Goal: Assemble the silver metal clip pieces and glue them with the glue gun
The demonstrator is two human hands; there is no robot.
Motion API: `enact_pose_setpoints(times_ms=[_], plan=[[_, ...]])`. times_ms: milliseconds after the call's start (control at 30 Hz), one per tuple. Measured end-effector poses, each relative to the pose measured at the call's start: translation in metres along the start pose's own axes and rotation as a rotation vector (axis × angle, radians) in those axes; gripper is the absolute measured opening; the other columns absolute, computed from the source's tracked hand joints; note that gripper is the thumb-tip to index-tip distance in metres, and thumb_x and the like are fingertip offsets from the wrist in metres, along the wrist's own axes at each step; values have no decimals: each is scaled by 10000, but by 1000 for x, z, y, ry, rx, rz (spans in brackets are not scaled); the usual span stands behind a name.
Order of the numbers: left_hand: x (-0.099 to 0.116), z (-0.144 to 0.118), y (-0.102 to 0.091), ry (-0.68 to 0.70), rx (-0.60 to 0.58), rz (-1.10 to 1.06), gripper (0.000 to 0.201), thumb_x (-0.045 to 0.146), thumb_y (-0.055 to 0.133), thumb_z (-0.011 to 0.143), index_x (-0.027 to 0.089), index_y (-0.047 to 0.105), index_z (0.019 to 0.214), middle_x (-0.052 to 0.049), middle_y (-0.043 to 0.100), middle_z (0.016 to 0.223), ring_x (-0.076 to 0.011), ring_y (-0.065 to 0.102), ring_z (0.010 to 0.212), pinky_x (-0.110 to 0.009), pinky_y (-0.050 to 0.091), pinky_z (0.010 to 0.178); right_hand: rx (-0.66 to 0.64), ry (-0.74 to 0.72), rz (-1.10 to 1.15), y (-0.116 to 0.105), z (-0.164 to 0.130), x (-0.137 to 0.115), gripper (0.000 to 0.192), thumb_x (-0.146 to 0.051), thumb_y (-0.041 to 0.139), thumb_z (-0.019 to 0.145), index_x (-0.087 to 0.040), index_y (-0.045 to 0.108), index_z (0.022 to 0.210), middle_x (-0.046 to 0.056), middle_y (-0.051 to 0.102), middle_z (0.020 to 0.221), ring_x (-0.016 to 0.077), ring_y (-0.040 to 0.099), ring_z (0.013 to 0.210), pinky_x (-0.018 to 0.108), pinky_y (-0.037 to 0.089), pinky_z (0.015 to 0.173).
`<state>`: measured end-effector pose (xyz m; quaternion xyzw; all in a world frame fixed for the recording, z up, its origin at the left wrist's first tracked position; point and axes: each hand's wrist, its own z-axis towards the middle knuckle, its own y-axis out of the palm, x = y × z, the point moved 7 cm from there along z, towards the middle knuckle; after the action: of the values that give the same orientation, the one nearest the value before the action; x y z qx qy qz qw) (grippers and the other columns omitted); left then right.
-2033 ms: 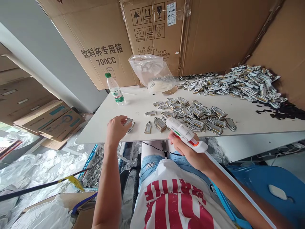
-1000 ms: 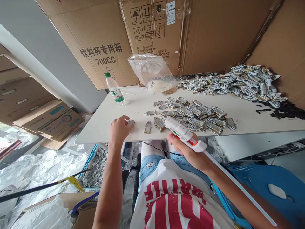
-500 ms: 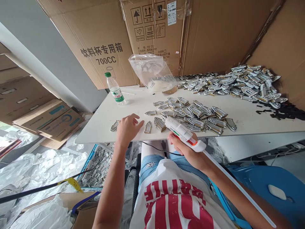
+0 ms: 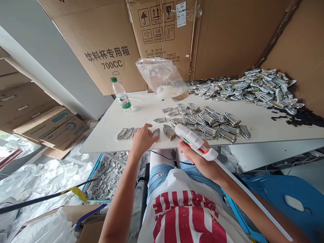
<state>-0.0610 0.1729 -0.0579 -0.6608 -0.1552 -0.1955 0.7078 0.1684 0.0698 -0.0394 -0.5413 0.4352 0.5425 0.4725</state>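
Note:
My right hand (image 4: pixel 193 153) is wrapped round a white glue gun (image 4: pixel 191 138), its nozzle pointing up and left. A long translucent glue stick (image 4: pixel 253 195) trails from its back end. My left hand (image 4: pixel 142 137) is low over the table's front edge, thumb and fingers apart. Its thumb reaches onto a small boat-shaped grey-and-white piece (image 4: pixel 156 132). Left of that hand lie similar pieces (image 4: pixel 125 133), partly hidden by it. Between the hands is a small stack of pieces (image 4: pixel 169 131). A loose pile (image 4: pixel 207 119) spreads beyond the glue gun.
A larger pile of pieces (image 4: pixel 268 87) and black strips (image 4: pixel 291 118) lie on the white table (image 4: pixel 101 138) at right. Behind stand a water bottle (image 4: pixel 121 96), a clear plastic bag (image 4: pixel 162 76) and cardboard boxes (image 4: pixel 108 40). A blue stool (image 4: pixel 278 189) is at lower right.
My left hand has moved slightly right, onto the single boat-shaped piece. More pieces show to its left. My right hand and the glue gun have hardly moved.

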Motion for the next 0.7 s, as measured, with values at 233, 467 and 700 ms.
enact_pose_setpoints(times_ms=[233, 467, 700], plan=[[0, 1, -5, 49, 43, -73, 148, 310, 748, 870, 214, 769, 980, 16, 679, 699, -216, 657, 737, -340, 462, 738, 15, -15, -35, 1, 1, 1, 417, -562, 648, 1000, -209, 657, 778, -74, 399, 553, 124, 331, 528, 304, 341, 571], [6, -2, -20, 46, 76, -505, 344, 491, 811, 863, 203, 715, 1023, -26, 711, 846, -195, 676, 762, -302, 547, 645, -13, -22, -78, 1, 2, 3, 439, -596, 636, 1020, -202, 808, 935, -64, 415, 524, 142, 375, 507, 304, 315, 535], [47, -29, -28, 103, -169, -899, 411, 516, 879, 887, 201, 680, 1060, -1, 667, 856, -138, 709, 665, -233, 488, 538, 6, -33, -57, 0, 1, 3, 469, -615, 638, 1030, -188, 825, 974, -59, 424, 555, 143, 416, 547, 288, 358, 546]])
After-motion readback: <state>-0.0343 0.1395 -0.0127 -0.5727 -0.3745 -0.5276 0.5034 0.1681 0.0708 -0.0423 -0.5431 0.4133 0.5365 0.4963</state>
